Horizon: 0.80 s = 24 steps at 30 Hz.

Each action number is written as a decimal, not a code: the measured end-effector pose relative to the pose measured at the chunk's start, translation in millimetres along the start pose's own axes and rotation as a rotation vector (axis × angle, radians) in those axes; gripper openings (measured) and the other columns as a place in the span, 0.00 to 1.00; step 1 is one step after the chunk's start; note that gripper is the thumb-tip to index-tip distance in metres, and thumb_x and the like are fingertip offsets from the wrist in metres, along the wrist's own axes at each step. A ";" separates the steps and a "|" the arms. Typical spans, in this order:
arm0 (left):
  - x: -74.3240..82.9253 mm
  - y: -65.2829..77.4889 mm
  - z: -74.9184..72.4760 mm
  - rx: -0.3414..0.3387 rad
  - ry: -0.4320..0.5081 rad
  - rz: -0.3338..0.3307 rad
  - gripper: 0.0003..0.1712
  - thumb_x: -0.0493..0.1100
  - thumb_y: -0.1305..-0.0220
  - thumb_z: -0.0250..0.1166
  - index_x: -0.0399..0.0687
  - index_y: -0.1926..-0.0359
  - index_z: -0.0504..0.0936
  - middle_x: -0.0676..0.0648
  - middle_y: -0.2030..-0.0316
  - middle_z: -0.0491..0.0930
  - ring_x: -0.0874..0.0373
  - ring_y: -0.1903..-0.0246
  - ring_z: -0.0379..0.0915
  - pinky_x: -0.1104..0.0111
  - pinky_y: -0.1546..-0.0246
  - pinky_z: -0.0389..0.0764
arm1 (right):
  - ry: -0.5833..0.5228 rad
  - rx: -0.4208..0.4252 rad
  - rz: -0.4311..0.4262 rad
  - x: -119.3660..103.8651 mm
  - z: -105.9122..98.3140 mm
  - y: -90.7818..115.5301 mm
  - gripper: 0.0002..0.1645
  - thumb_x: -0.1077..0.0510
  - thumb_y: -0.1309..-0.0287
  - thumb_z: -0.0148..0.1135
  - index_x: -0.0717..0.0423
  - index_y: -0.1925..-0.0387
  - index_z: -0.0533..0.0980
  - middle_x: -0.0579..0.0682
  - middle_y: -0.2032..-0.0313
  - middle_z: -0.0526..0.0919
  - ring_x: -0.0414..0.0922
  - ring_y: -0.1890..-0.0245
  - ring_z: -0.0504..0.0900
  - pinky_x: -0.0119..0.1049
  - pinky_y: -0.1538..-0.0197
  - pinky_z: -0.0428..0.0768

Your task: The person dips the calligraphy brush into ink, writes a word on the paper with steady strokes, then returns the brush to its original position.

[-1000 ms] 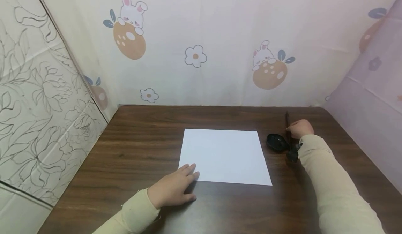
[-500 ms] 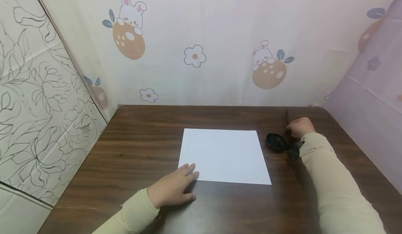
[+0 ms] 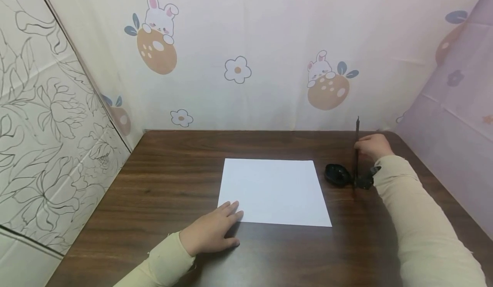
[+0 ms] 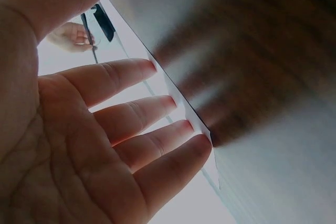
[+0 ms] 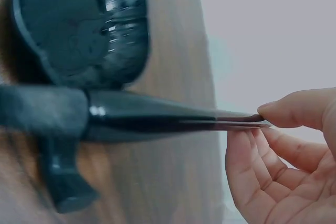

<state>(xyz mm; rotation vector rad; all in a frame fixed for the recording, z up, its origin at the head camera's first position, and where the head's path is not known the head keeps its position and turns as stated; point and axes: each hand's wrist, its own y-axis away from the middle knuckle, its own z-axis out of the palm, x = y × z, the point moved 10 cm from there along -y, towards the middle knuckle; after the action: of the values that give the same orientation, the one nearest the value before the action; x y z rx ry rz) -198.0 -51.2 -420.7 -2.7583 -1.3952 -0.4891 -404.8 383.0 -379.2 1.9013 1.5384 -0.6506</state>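
A sheet of white paper (image 3: 273, 193) lies on the table, and my left hand (image 3: 212, 231) rests flat on its lower left corner with fingers spread. In the left wrist view that hand (image 4: 105, 119) has straight fingers touching the paper's edge. My right hand (image 3: 374, 146) pinches a dark writing brush (image 3: 356, 163) by its handle, held nearly upright with its thick end down. Close up in the right wrist view, thumb and fingertips grip the thin handle of the brush (image 5: 147, 114). A black ink dish (image 3: 337, 174) sits just left of the brush's lower end.
A small black brush rest (image 3: 365, 181) appears beside the ink dish, partly behind the brush. The brown wooden table (image 3: 169, 184) reaches back to a curtain (image 3: 269, 99) printed with rabbits, with a flower-patterned panel (image 3: 57, 141) at the left.
My right hand has risen and moved slightly right, lifting the brush more upright, its top now above the table's back edge. The left hand and paper stay put.
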 end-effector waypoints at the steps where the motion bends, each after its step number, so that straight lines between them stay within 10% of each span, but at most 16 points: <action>1: -0.2 0.1 0.0 0.000 0.000 -0.001 0.38 0.55 0.40 0.67 0.44 0.33 0.71 0.40 0.28 0.62 0.43 0.28 0.57 0.52 0.31 0.66 | -0.005 -0.001 0.004 -2.7 -1.8 0.5 0.36 0.58 0.40 0.53 0.81 0.38 0.63 0.78 0.44 0.72 0.36 0.72 0.81 0.35 0.64 0.85; 24: 0.1 0.5 1.1 0.008 0.003 0.006 0.38 0.55 0.40 0.67 0.43 0.33 0.71 0.39 0.28 0.62 0.43 0.28 0.58 0.52 0.31 0.66 | -0.092 0.122 -0.123 -57.4 -39.4 16.1 0.37 0.50 0.31 0.45 0.68 0.29 0.55 0.71 0.47 0.70 0.33 0.74 0.81 0.33 0.68 0.85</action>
<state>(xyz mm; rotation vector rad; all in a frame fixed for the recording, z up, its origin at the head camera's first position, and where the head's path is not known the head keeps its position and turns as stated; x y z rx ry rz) -197.2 -51.2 -421.7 -2.7542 -1.3841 -0.4856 -400.8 369.6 -309.2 1.8471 1.5983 -0.8930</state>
